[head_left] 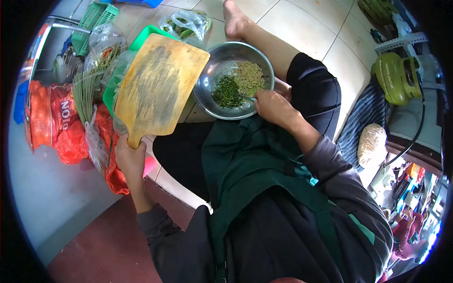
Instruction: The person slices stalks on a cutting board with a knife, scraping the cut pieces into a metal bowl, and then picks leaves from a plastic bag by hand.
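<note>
My left hand [130, 158] is closed round the handle of a worn wooden cutting board [158, 85], held tilted to the left of the bowl. A metal bowl [204, 96] stands in front of me. Inside it, finely chopped green leaves [226, 92] lie beside a pale yellow-green chopped heap [249, 75]. At the bowl's near right rim, my right hand [275, 107] is closed on a knife [244, 96]. Its thin blade points left over the chopped leaves; most of its handle is hidden by my fingers.
A green basin [109, 92] sits partly behind the board. Long green stalks [84, 94] and red bags [61, 122] are at left. A clear bag of green vegetables [188, 26] lies beyond. At right are a green gas cylinder [392, 78] and a filled bag [373, 144].
</note>
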### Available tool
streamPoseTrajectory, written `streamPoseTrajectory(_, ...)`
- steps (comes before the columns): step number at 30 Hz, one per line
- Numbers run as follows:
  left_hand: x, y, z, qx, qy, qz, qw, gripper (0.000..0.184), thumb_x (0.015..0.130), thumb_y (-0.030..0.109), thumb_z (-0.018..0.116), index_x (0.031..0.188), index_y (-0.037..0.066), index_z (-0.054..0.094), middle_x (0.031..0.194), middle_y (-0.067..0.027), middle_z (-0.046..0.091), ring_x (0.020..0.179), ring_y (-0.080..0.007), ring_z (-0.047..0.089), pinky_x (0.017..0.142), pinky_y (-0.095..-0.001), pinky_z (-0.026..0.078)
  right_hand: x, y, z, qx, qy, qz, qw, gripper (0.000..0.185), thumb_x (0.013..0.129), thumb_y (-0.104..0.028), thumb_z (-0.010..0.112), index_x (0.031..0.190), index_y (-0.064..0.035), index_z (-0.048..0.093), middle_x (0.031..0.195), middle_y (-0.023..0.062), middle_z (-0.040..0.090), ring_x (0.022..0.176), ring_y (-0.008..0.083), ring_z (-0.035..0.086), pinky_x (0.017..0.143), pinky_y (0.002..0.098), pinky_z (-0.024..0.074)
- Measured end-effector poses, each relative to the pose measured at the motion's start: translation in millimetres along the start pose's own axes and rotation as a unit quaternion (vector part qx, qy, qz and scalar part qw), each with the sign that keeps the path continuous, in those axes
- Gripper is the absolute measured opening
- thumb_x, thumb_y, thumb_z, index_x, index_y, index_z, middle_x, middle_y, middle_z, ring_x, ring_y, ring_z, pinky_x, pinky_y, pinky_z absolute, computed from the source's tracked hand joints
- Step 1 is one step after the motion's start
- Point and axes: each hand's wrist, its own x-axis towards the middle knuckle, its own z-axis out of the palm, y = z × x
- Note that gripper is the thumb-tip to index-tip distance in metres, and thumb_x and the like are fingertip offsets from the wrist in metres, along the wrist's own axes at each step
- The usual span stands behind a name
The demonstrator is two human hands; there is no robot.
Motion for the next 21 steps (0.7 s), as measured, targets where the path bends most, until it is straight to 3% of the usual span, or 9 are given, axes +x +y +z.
streamPoseTrajectory(3, -14, -24, -3, -0.065, 0.010, -0.041, 0.997, 0.034, 0.072, 0.013, 0.071, 0.103, 0.001, 0.065, 0.094, -0.0176, 0.067, 0.089, -0.0355, 0.063, 0.079, -0.0428, 0.049, 2, -14, 6, 0.026, -0.050, 0.025, 0.998, 0.022, 0.091, -0.018, 0.054, 0.098, 0.0013, 0.063, 0.092, 0.0273, 0.066, 0.090, 0.0424, 0.066, 0.083, 0.0510, 0.0490)
streamPoseTrajectory(6, -27, -42, -5, -0.133, 0.016, -0.078, 0.988, 0.032, 0.073, 0.010, 0.072, 0.103, -0.001, 0.065, 0.091, -0.0164, 0.068, 0.083, -0.0300, 0.065, 0.079, -0.0391, 0.049, 5, -15, 13, 0.048, -0.040, -0.026, 0.998, 0.020, 0.089, -0.014, 0.051, 0.096, 0.0020, 0.060, 0.097, 0.0281, 0.066, 0.091, 0.0422, 0.067, 0.082, 0.0495, 0.0519)
streamPoseTrajectory(10, -40, -52, -6, -0.177, 0.007, -0.119, 0.977, 0.032, 0.073, 0.007, 0.072, 0.103, -0.002, 0.065, 0.088, -0.0137, 0.068, 0.079, -0.0234, 0.064, 0.077, -0.0354, 0.049, 12, -12, 12, 0.029, -0.014, 0.001, 0.999, 0.019, 0.090, -0.016, 0.053, 0.096, 0.0007, 0.060, 0.094, 0.0272, 0.066, 0.091, 0.0415, 0.066, 0.081, 0.0497, 0.0517)
streamPoseTrajectory(12, -44, -53, -2, -0.182, 0.015, -0.127, 0.975, 0.032, 0.073, 0.007, 0.072, 0.103, -0.002, 0.065, 0.088, -0.0134, 0.068, 0.078, -0.0227, 0.065, 0.077, -0.0347, 0.049, 14, -11, 20, 0.012, -0.035, 0.008, 0.999, 0.019, 0.090, -0.017, 0.054, 0.098, 0.0000, 0.058, 0.094, 0.0266, 0.065, 0.090, 0.0415, 0.066, 0.080, 0.0498, 0.0517)
streamPoseTrajectory(16, -49, -64, 11, -0.142, 0.031, -0.115, 0.983, 0.033, 0.074, 0.007, 0.073, 0.104, -0.003, 0.065, 0.089, -0.0136, 0.068, 0.078, -0.0222, 0.064, 0.076, -0.0340, 0.049, -1, -23, 16, -0.017, 0.016, -0.067, 0.997, 0.020, 0.090, -0.016, 0.054, 0.104, -0.0010, 0.053, 0.096, 0.0253, 0.063, 0.088, 0.0417, 0.066, 0.078, 0.0497, 0.0525)
streamPoseTrajectory(18, -51, -62, 9, -0.176, -0.008, -0.152, 0.973, 0.034, 0.073, 0.009, 0.074, 0.105, -0.002, 0.065, 0.091, -0.0143, 0.068, 0.080, -0.0237, 0.064, 0.077, -0.0350, 0.049, -8, -25, 5, -0.016, 0.027, -0.085, 0.996, 0.022, 0.090, -0.017, 0.054, 0.106, -0.0015, 0.051, 0.098, 0.0246, 0.062, 0.088, 0.0418, 0.066, 0.078, 0.0499, 0.0527)
streamPoseTrajectory(21, -50, -51, 10, -0.174, -0.008, -0.151, 0.973, 0.037, 0.072, 0.010, 0.076, 0.106, -0.002, 0.065, 0.093, -0.0149, 0.067, 0.083, -0.0256, 0.064, 0.079, -0.0362, 0.049, -14, -15, 1, -0.047, -0.022, -0.062, 0.997, 0.021, 0.090, -0.017, 0.056, 0.105, -0.0024, 0.052, 0.098, 0.0228, 0.062, 0.089, 0.0409, 0.065, 0.077, 0.0502, 0.0527)
